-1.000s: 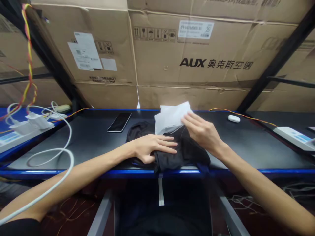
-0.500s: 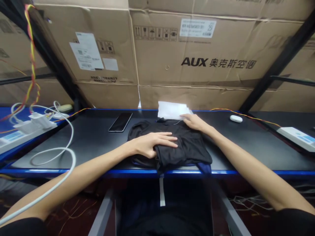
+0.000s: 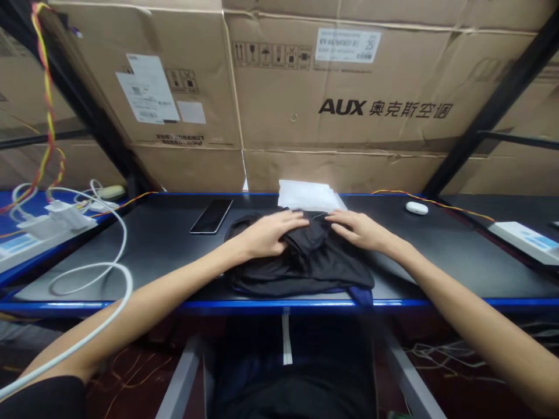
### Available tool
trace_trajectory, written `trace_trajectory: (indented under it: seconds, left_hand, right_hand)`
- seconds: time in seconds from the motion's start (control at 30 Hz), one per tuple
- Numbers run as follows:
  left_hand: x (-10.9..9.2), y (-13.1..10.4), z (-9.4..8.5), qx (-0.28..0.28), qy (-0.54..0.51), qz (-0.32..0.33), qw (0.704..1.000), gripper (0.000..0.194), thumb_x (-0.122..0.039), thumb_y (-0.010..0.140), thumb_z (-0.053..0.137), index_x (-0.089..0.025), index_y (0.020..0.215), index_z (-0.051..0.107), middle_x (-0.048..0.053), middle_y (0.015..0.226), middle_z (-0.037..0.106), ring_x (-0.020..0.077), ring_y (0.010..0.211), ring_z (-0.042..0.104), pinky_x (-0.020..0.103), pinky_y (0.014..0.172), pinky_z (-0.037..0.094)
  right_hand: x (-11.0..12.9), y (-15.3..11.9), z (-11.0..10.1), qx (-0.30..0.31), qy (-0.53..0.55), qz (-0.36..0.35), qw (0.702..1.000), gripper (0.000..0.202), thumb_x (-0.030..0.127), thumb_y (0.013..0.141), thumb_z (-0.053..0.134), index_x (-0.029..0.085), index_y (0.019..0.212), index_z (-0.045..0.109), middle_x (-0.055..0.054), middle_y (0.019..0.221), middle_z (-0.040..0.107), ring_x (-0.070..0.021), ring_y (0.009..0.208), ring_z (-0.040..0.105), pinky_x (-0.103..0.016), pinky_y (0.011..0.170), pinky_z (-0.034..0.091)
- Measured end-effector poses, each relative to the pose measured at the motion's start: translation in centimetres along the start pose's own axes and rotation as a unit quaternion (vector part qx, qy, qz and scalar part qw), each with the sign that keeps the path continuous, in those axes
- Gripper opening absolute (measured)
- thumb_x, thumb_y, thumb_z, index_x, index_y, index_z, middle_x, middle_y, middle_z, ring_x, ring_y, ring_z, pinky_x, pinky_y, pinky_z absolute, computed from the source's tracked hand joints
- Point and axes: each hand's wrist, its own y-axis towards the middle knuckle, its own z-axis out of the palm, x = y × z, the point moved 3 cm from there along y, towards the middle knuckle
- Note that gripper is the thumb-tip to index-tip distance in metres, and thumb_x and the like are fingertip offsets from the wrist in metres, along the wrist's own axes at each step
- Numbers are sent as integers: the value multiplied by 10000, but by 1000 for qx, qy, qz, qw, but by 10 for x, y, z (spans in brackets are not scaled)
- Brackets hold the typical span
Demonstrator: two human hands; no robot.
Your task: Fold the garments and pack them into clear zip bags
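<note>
A black garment [image 3: 279,274] lies bunched and partly folded near the front edge of the table, with dark blue cloth [image 3: 361,294] showing at its lower right corner. With thumb and fingers, my left hand [image 3: 273,231] grips a raised fold of it at the upper middle. My right hand [image 3: 360,228] lies on the garment's upper right part, fingers stretched and slightly apart. White papers [image 3: 310,195] are just behind the garment, beyond both hands. The fabric under my left palm is hidden.
A phone [image 3: 212,216] lies on the dark tabletop [image 3: 161,256] at left. A white oval case [image 3: 417,208] sits at right. Power strips [image 3: 526,240] and a looping white cable [image 3: 126,279] flank the workspace. Large cardboard boxes [image 3: 279,128] stand behind, between black posts [image 3: 476,105].
My left hand has carried the garment's front flap away from me, toward the back. My right hand has drawn off the papers onto the garment. The view has shifted slightly.
</note>
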Motion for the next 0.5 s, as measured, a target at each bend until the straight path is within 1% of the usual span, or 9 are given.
trace_trajectory:
  seconds: [0.07, 0.1, 0.13, 0.2, 0.27, 0.3, 0.37, 0.5]
  left_hand:
    - [0, -1, 5, 90, 14, -5, 996, 772, -116, 784, 569, -220, 1534, 420, 101, 1624, 362, 309, 1512, 319, 493, 1233, 305]
    - [-1, -3, 4, 121, 8, -2, 993, 791, -154, 803, 577, -228, 1563, 369, 103, 1641, 324, 321, 1520, 295, 510, 1233, 295]
    - [-1, -5, 1, 137, -5, 6, 991, 819, -177, 808, 582, -236, 1583, 322, 103, 1656, 290, 327, 1527, 277, 517, 1236, 284]
    - [-1, -7, -9, 144, -42, 34, 988, 888, -158, 765, 594, -247, 1593, 287, 91, 1662, 279, 318, 1528, 279, 498, 1244, 272]
    - [2, -8, -18, 139, -70, 57, 986, 919, -90, 701, 572, -243, 1573, 325, 74, 1638, 344, 291, 1511, 324, 457, 1246, 281]
    - [5, -8, -20, 133, -74, 58, 987, 912, -62, 682, 554, -240, 1555, 359, 68, 1617, 386, 276, 1495, 360, 438, 1240, 297]
    - [11, -5, -19, 119, -62, 47, 990, 847, -29, 688, 528, -240, 1503, 440, 60, 1564, 470, 247, 1445, 443, 406, 1216, 340]
    - [17, 2, -11, 102, -5, 35, 994, 662, -10, 764, 509, -232, 1384, 571, 54, 1421, 618, 217, 1302, 591, 358, 1123, 437]
  right_hand:
    - [3, -5, 1, 16, -3, -6, 1000, 393, 340, 991, 483, 207, 1301, 684, -109, 1381, 659, -276, 1350, 556, -488, 1138, 449]
    - [3, -8, 1, 18, 0, -7, 1000, 388, 339, 988, 494, 209, 1298, 687, -111, 1392, 650, -278, 1359, 546, -493, 1144, 442]
    - [3, -10, 0, 17, 5, -8, 1000, 382, 336, 985, 506, 211, 1296, 689, -112, 1403, 641, -281, 1369, 535, -501, 1149, 435]
    - [2, -16, -3, 14, 22, -8, 1000, 373, 334, 978, 529, 222, 1293, 693, -110, 1418, 628, -286, 1382, 520, -516, 1155, 425]
    - [0, -23, -7, 12, 39, -3, 999, 364, 338, 971, 546, 237, 1284, 701, -100, 1418, 627, -288, 1375, 528, -520, 1155, 425]
    - [-2, -27, -8, 14, 45, 2, 999, 362, 345, 967, 555, 242, 1279, 704, -95, 1415, 630, -288, 1370, 533, -519, 1154, 427]
    - [-5, -32, -8, 25, 51, 14, 998, 365, 356, 963, 560, 240, 1277, 706, -96, 1408, 634, -291, 1361, 541, -516, 1147, 436]
    - [-7, -37, -4, 48, 47, 24, 997, 391, 362, 976, 532, 206, 1296, 693, -122, 1420, 616, -295, 1374, 524, -520, 1143, 439]
